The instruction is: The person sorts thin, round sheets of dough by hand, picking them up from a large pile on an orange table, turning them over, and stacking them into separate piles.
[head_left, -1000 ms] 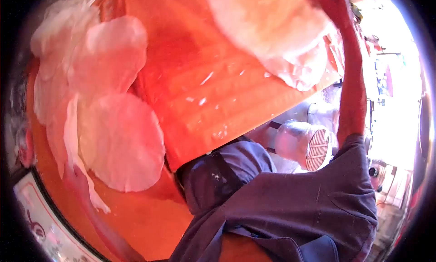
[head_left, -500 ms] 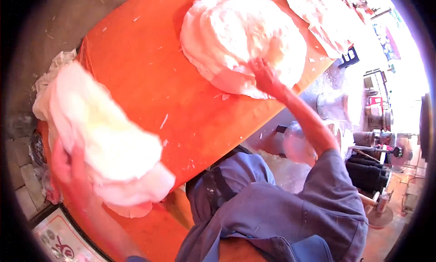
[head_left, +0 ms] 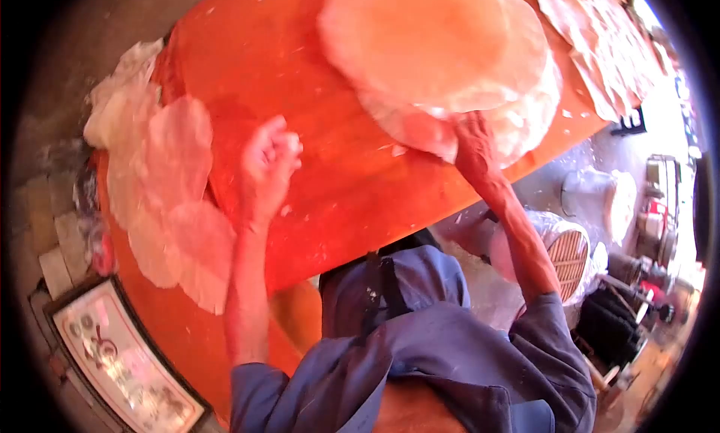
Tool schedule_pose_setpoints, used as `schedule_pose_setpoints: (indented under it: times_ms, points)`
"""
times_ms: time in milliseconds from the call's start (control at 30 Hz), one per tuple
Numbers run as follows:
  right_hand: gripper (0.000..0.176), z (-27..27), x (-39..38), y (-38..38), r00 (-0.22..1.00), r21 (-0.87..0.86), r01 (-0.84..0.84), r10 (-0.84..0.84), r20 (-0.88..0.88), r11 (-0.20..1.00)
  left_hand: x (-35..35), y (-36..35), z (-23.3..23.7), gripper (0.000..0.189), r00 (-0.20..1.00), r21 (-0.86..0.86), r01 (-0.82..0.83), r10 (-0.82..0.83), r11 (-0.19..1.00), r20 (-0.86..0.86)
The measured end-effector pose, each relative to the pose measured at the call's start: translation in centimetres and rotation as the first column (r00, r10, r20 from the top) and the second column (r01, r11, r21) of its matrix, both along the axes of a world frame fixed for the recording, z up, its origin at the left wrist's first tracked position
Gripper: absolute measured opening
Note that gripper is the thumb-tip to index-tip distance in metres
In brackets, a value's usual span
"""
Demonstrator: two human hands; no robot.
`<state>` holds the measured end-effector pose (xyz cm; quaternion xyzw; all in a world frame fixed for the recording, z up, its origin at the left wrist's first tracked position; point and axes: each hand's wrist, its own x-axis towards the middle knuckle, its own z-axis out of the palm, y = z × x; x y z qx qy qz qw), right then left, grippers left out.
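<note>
On my feed the right hand is down at the far side of the orange table, its fingertips meeting the near edge of a thin, round, pale sheet. I cannot tell whether those fingers pinch the edge or only press there, because the tips run into it. That sheet lies flat on a pile of similar sheets toward the table's far right, and I see the lower ones showing past its near and right edges. I read the left hand as empty: it hangs above the left part of the table, fingers loosely half-curled, well apart from the pile. Near it, along the table's left end, I see overlapping sheets, bunched at their far end. At the table's right end I make out a crinkled stack, separate from the pile. Beyond the table's near right edge, on the floor, I see a white bucket and a round slatted lid. A framed panel stands just beside the table's near left edge.
</note>
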<state>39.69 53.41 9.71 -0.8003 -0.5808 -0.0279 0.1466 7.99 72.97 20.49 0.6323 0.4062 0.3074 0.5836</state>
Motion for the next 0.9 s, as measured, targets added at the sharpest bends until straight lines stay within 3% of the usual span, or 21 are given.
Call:
schedule_pose_setpoints:
  times_ms: [33, 100, 167, 200, 267, 300, 333, 400, 533, 600, 700, 800, 900]
  points:
    - [0.045, 2.6, -2.0, 0.1, 0.992, -0.091, 0.054, -0.064, -0.108, 0.994, -3.5, -1.2, -2.7, 0.034, 0.995, 0.026, -0.015, 0.017, 1.000, -0.100]
    - [0.035, 2.9, -6.2, 0.2, 0.999, -0.091, -0.035, 0.031, -0.043, 0.995, -10.0, -4.2, -5.3, 0.032, 0.911, 0.166, -0.139, 0.192, 0.976, -0.365]
    - [0.027, 4.8, -12.1, 2.1, 0.930, -0.024, -0.200, 0.182, -0.320, 0.980, -16.3, -7.0, -6.4, 0.031, 0.790, 0.286, -0.155, 0.292, 0.946, -0.539]
    - [0.026, 4.8, -15.4, 3.2, 0.850, -0.061, -0.264, 0.202, -0.487, 0.963, -19.0, -8.0, -6.9, 0.031, 0.721, 0.343, -0.140, 0.333, 0.929, -0.608]
    - [0.029, 1.8, -22.3, 6.0, 0.491, -0.003, -0.291, 0.147, -0.859, 0.957, -24.2, -9.3, -8.2, 0.032, 0.598, 0.498, -0.114, 0.460, 0.860, -0.657]
    - [0.028, 0.7, -25.4, 7.5, 0.335, -0.033, -0.319, 0.080, -0.939, 0.947, -26.3, -9.4, -8.5, 0.033, 0.537, 0.567, -0.089, 0.519, 0.819, -0.665]
    - [0.028, 0.0, -28.6, 9.3, 0.236, -0.072, -0.349, 0.014, -0.972, 0.935, -28.1, -9.2, -8.4, 0.037, 0.493, 0.527, -0.141, 0.521, 0.838, -0.696]
    - [0.028, -1.2, -34.1, 12.7, 0.161, -0.126, -0.400, -0.066, -0.985, 0.908, -32.0, -7.9, -9.3, 0.040, 0.430, 0.514, -0.183, 0.539, 0.838, -0.724]
    - [0.028, -2.6, -41.1, 17.1, 0.214, -0.183, -0.438, -0.095, -0.972, 0.880, -35.4, -6.9, -8.5, 0.047, 0.350, 0.502, -0.264, 0.567, 0.824, -0.746]
    - [0.029, -3.0, -43.1, 18.2, 0.264, -0.200, -0.450, -0.084, -0.961, 0.870, -39.4, -7.7, -13.5, 0.047, 0.334, 0.549, -0.184, 0.577, 0.816, -0.745]
    - [0.031, -3.2, -45.5, 19.1, 0.384, -0.205, -0.459, -0.015, -0.923, 0.864, -41.1, -7.5, -14.0, 0.050, 0.343, 0.516, -0.187, 0.547, 0.836, -0.764]
    - [0.016, -2.0, -47.5, 19.7, 0.553, -0.152, -0.454, 0.144, -0.821, 0.878, -42.4, -5.9, -11.7, 0.050, 0.366, 0.519, -0.273, 0.586, 0.810, -0.723]
    - [0.015, -0.5, -43.3, 21.4, 0.447, -0.001, -0.350, 0.166, -0.879, 0.937, -43.8, -2.2, -9.8, 0.048, 0.374, 0.646, -0.341, 0.729, 0.683, -0.573]
